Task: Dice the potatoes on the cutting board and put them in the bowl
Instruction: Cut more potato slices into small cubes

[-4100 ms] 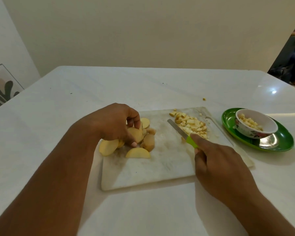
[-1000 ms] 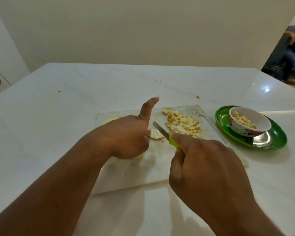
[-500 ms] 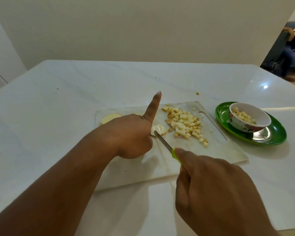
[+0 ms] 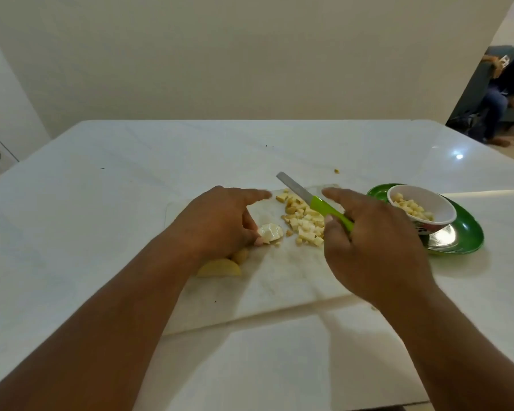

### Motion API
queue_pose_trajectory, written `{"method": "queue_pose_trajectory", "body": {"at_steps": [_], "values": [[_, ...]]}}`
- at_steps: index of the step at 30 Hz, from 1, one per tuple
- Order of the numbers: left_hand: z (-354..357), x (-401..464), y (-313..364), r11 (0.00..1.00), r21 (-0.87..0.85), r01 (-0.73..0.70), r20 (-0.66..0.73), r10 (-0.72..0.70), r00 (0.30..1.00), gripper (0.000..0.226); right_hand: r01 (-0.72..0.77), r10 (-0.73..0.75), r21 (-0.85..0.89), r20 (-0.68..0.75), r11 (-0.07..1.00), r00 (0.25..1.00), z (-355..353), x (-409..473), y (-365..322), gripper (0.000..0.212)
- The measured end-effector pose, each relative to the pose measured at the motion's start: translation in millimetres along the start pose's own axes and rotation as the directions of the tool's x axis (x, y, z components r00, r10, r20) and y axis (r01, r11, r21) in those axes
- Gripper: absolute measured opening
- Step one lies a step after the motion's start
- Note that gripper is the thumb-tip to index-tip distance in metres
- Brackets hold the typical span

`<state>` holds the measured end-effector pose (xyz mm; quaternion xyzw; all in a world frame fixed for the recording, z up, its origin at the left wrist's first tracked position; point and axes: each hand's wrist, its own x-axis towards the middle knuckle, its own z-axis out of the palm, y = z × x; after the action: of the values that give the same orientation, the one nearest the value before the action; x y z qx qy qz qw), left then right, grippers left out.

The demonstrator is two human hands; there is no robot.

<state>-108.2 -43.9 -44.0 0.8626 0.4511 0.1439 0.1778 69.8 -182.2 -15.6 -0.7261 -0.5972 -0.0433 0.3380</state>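
- A white surface (image 4: 101, 232) is carrying everything, with a pale wall standing behind it.
- A white cutting board (image 4: 279, 286) is lying on it in the middle, its near edge throwing a shadow.
- Yellow potato wedges (image 4: 220, 267) are lying on the board's left part, partly hidden under the left wrist.
- The left hand (image 4: 220, 223) is resting on the board, its fingers (image 4: 258, 194) lying mostly straight with the forefinger pointing right, while the thumb and a fingertip are pinching a pale potato slice (image 4: 270, 232) against the board.
- Diced potato (image 4: 304, 222) is sitting in a loose heap just right of that slice, between the two hands.
- The right hand (image 4: 374, 247) is gripping a knife (image 4: 312, 200) by its green handle, lower fingers curling round it and forefinger stretching out; the blade is pointing up and left, above the heap.
- A stray potato cube (image 4: 336, 171) is lying on the surface beyond the board.
- A white bowl (image 4: 442, 207), holding diced pieces, is standing on a green plate (image 4: 469, 235) right of the board.
- A seated person (image 4: 505, 93) is showing partly at the far right.
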Motion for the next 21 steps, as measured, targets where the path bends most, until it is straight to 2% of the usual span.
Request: {"method": "queue_pose_trajectory", "body": {"at_steps": [3,6,9,15,18,21], "values": [[0,9,-6,0.999,0.008,-0.047,0.068,0.047,0.997,0.048,-0.083,0.071,0.166,0.077,0.983,0.995,23,28,15,0.04],[3,18,-10,0.985,0.067,-0.157,0.212,0.14,0.967,0.045,-0.146,0.137,0.323,0.05,0.935,0.989,41,40,31,0.036],[0,17,-8,0.976,0.079,-0.203,0.305,0.17,0.937,0.043,-0.178,0.181,0.391,0.027,0.903,0.983,45,37,44,0.032],[4,8,1,0.883,0.356,-0.306,0.239,0.23,0.943,0.039,-0.132,0.136,0.376,0.017,0.917,0.991,37,28,50,0.032],[8,2,9,0.85,0.435,-0.296,0.176,0.242,0.954,0.037,-0.123,0.112,0.378,0.052,0.918,0.992,36,25,49,0.031],[10,-2,19,0.826,0.514,-0.233,0.143,0.186,0.972,0.038,-0.103,0.074,0.375,0.091,0.921,0.993,35,23,44,0.03]]}}
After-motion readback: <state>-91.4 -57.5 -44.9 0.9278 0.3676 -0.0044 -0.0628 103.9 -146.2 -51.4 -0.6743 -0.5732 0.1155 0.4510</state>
